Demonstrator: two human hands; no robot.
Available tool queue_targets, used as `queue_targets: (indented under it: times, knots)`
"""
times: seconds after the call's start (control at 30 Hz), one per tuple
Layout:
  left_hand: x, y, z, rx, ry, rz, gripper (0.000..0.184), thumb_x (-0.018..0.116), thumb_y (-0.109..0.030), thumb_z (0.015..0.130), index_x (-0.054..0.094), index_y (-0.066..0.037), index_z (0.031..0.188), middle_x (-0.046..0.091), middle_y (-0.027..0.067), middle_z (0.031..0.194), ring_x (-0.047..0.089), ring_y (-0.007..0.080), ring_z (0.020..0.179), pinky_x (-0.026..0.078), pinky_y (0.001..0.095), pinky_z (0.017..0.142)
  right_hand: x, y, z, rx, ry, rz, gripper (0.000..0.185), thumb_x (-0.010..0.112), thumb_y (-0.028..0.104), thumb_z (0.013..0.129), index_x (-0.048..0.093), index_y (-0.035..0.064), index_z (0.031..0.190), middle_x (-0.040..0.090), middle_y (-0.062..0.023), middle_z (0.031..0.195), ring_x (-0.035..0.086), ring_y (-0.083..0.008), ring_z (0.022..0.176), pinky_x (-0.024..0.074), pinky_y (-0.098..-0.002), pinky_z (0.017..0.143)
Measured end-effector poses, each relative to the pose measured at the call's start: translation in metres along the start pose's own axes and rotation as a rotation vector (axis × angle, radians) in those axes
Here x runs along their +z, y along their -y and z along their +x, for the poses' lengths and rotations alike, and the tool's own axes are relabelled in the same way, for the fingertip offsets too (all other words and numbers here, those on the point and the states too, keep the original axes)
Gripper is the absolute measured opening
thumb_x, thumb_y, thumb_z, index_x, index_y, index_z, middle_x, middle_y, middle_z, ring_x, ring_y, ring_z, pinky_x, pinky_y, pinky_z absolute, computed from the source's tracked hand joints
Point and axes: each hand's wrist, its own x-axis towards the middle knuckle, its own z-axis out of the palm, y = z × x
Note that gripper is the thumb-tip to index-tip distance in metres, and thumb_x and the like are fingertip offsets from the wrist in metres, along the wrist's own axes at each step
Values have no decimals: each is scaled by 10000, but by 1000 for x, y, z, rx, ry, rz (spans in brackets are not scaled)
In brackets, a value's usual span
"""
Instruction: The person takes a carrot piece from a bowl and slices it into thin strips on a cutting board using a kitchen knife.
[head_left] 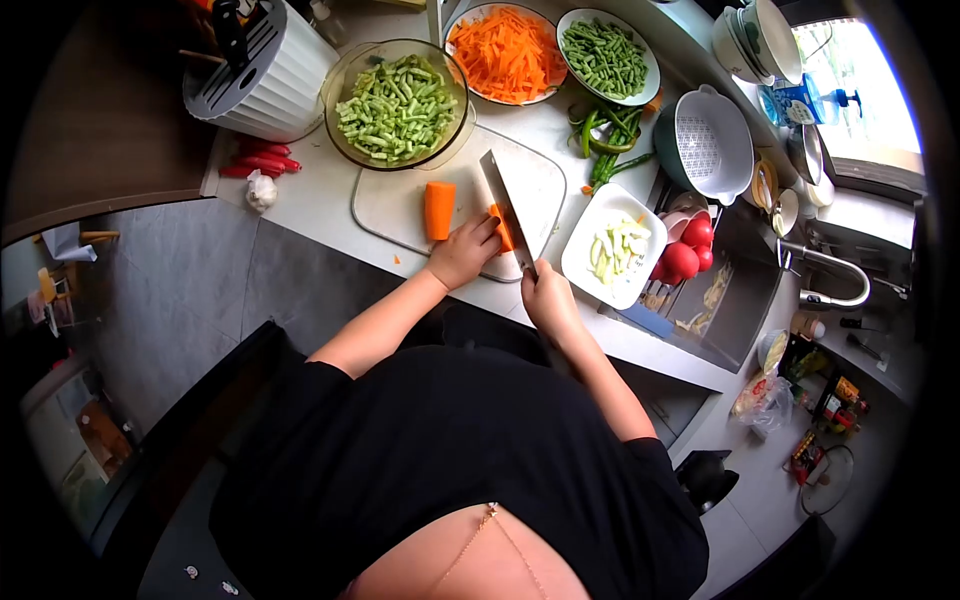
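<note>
1. Left hand [465, 252]: fingers bent, clamped on the carrot piece [502, 228], toward the cutting board's [390, 205] front edge.
2. Right hand [550, 298]: fingers closed around the handle of the knife [505, 205] at the counter's [315, 190] front edge; blade beside the carrot piece.
3. Carrot chunk [439, 210]: on the board, just beside the left hand.
4. White dish [582, 235]: right of the board's right edge.

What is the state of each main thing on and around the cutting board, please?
Left hand: fingers on the carrot piece
Right hand: closed on the handle of the knife
Knife: held, blade beside the carrot piece
Carrot piece: cut, partly hidden
Other carrot chunk: cut, not held
Shredded carrot: plated
Glass bowl: uncovered, holding chopped green pieces
Garlic: whole
Red chilies: appear whole
Tomatoes: no cut visible
</note>
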Motion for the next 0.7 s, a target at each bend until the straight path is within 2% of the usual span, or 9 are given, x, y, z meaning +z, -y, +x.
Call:
queue_targets:
  times: [0.03,0.17,0.37,0.47,0.6,0.7]
  knots:
    - [1,0,2,31,-54,-23,281,548,-85,803,604,-61,1078,501,119,1292,515,314,1132,513,398,840,6,-6,0,-32,-25,-36,190,508,135,901,521,-40,831,585,-310,708,587,-483,730,453,-527,676]
    - [6,4,-2,15,-34,-20,284,531,-95,815,603,-78,1090,499,108,1305,507,308,1149,515,391,844,8,-7,-2,-98,-53,-122,179,504,125,886,506,-41,819,590,-293,659,597,-459,641,465,-541,612]
    - [4,3,0,17,-21,-47,291,534,-138,832,610,-114,1112,520,81,1284,514,275,1149,520,374,835,15,-6,18,-92,-52,-118,157,505,120,880,514,-33,846,587,-302,658,597,-467,636,472,-550,611]
    - [11,0,1,-92,-52,-106,283,540,-146,832,613,-114,1103,537,80,1257,519,273,1145,516,372,846,22,-4,41,-135,-89,-114,155,503,120,878,518,-34,861,590,-309,674,599,-468,651,473,-551,620]
    - [1,-1,3,35,-76,-23,264,544,-143,833,614,-74,1078,557,99,1208,525,281,1135,505,374,870,6,0,41,-116,-61,21,203,508,150,893,513,-41,824,585,-319,690,585,-492,679,471,-537,625]
    - [7,7,-5,64,-42,37,256,546,-136,834,614,-32,1059,561,121,1182,527,297,1125,497,377,886,1,-1,19,-78,-90,1,214,512,153,900,525,-46,824,585,-319,697,581,-495,681,470,-532,643]
